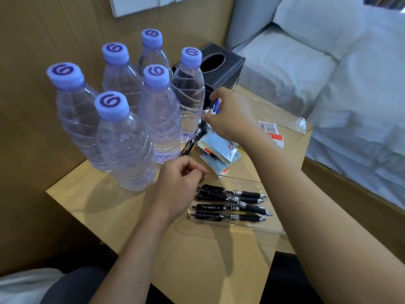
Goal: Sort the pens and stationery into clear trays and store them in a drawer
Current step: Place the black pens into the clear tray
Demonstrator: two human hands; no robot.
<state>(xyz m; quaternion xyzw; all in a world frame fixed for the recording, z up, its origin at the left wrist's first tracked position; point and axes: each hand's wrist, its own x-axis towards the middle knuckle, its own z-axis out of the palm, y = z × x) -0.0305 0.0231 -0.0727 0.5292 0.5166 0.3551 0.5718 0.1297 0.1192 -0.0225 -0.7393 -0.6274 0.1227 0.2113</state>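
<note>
Several black pens (230,204) lie side by side in a clear tray (269,230) at the near edge of the wooden bedside table (122,200). My left hand (179,185) hovers just left of that tray with its fingers curled and nothing in them. Farther back, my right hand (230,115) is closed on a blue pen (217,105) beside the bottles. Below it lies a pile of sticky-note pads and packets (219,150), with a loose black pen (192,138) next to it. A second clear tray (300,122) sits at the far right and holds labelled packets (268,126).
Several capped water bottles (122,137) stand clustered on the table's left half. A black tissue box (221,69) stands at the back by the wall. A bed with white bedding (350,84) runs along the right side.
</note>
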